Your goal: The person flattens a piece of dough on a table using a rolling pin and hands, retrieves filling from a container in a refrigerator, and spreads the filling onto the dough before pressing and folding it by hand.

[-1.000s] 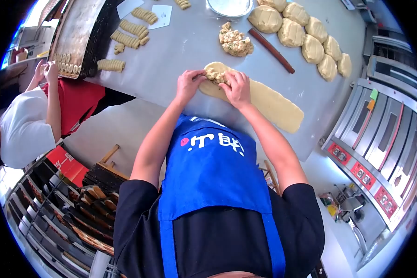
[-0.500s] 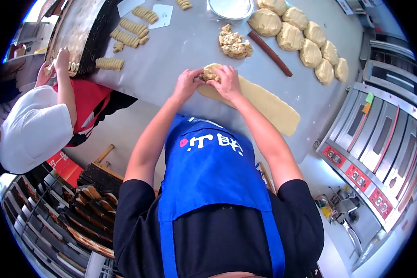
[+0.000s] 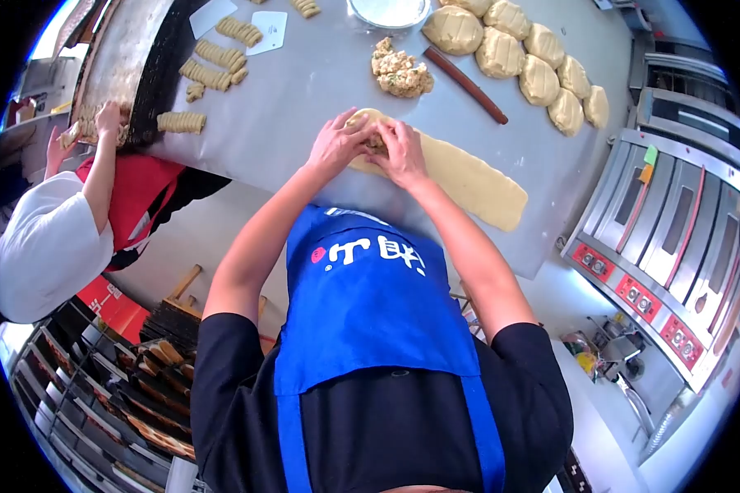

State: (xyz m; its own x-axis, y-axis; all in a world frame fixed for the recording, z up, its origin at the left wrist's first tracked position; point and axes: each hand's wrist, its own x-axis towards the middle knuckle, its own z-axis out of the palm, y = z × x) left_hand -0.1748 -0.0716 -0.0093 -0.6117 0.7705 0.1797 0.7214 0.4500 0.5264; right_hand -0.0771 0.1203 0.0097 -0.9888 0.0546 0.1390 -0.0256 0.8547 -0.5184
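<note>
My left and right hands, left hand [image 3: 335,149] and right hand [image 3: 402,156], sit close together, fingers bent around filling [image 3: 376,145] on left end of dough sheet [image 3: 478,185]; can't tell if either clamps it. Sheet lies along table [image 3: 296,107] near edge, right end by near right corner. Beyond: filling pile [image 3: 400,71], rolling pin [image 3: 467,85]. Dough balls [image 3: 539,80] toward right edge.
</note>
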